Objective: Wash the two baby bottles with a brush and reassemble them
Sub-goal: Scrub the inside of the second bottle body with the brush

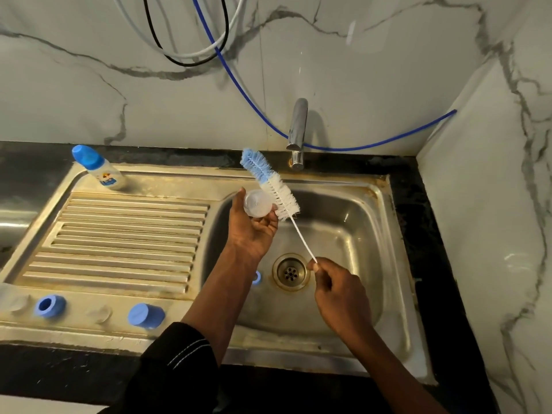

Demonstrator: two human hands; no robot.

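Over the sink (pixel 360 231), your left hand (pixel 250 236) grips a clear bottle (pixel 257 206). Your right hand (pixel 340 295) pinches the brush (pixel 278 193) by its handle.

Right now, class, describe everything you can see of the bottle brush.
The bottle brush has a fluffy bristle head, blue at the tip and white below, on a thin white stem. It slants above the sink basin, head up towards the tap. The right hand pinches the stem's lower end; the white bristles appear to touch the clear bottle held in the left hand.
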